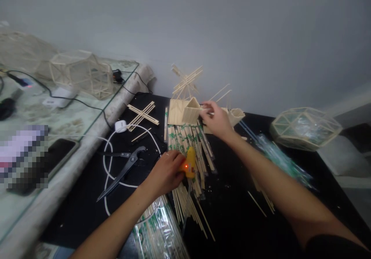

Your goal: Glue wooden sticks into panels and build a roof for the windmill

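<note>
My left hand [171,170] is wrapped around a yellow hot glue gun [190,160], whose small orange light is lit. It is above a spread of thin wooden sticks [185,135], many in green-printed wrappers. Farther back, my right hand [216,119] has its fingers curled in at the right side of a triangular box of wooden sticks [191,111]. What is between those fingertips is hidden. This box stands on a flat panel of sticks [175,110]. A second, rounder stick tube [236,115] is right of the hand, and a crossed-stick frame [188,79] rises behind.
Pliers-like cutters [124,172] lie on the black table, amid a looped white cable [106,162]. Left of them is a stick cross [142,115]. Bundled sticks in plastic [159,228] are in front. Faceted stick frames [305,129] stand right and left; a phone [55,166] lies on the glass-topped surface.
</note>
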A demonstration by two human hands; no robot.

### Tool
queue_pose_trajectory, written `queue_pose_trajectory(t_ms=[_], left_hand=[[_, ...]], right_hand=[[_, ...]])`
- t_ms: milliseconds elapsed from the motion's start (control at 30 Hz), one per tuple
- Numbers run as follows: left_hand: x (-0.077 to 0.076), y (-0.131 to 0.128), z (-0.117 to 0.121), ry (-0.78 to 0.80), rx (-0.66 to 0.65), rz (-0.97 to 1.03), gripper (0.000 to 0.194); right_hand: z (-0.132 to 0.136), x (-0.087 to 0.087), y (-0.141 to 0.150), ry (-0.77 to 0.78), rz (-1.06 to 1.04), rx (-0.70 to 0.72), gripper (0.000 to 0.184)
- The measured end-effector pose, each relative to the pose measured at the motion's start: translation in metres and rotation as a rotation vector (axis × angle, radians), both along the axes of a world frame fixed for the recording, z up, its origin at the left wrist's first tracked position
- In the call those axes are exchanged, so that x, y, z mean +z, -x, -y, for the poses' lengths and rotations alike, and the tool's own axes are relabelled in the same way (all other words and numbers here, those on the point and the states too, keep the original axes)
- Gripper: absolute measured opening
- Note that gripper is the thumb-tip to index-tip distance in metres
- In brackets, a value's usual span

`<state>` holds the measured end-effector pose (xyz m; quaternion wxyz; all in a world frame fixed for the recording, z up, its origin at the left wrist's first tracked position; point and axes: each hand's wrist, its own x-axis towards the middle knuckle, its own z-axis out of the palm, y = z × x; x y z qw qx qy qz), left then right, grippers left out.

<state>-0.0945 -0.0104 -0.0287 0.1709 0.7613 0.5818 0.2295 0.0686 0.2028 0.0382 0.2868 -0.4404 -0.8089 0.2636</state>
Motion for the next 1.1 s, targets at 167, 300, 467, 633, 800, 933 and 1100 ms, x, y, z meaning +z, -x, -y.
queue_pose_trajectory(t_ms=[167,300,467,633,800,933,1100], left_hand=[[-0.002,0.004,-0.001,-0.024,0.012,-0.011,0.040],[0.003,0.014,-0.008,-0.041,0.072,-0.013,0.034],[0.020,0.031,-0.015,-0.052,0.253,-0.040,0.031],[0.035,0.050,-0.008,-0.026,0.426,-0.107,0.036],[0.042,0.063,0.012,0.008,0.505,-0.099,0.046],[0.045,0.071,0.028,0.011,0.532,-0.079,0.048],[0.048,0.086,0.036,0.010,0.527,-0.160,0.048]], right_hand=[[0.056,-0.033,-0.051,0.023,0.128,0.065,0.020],[0.084,-0.046,-0.077,0.049,0.244,0.099,0.024],[0.108,-0.049,-0.096,0.087,0.339,0.110,0.026],[0.122,-0.044,-0.095,0.133,0.365,0.054,0.032],[0.131,-0.040,-0.060,0.192,0.400,-0.058,0.090],[0.140,-0.037,-0.027,0.201,0.457,-0.089,0.115],[0.137,-0.039,-0.012,0.158,0.504,-0.071,0.107]])
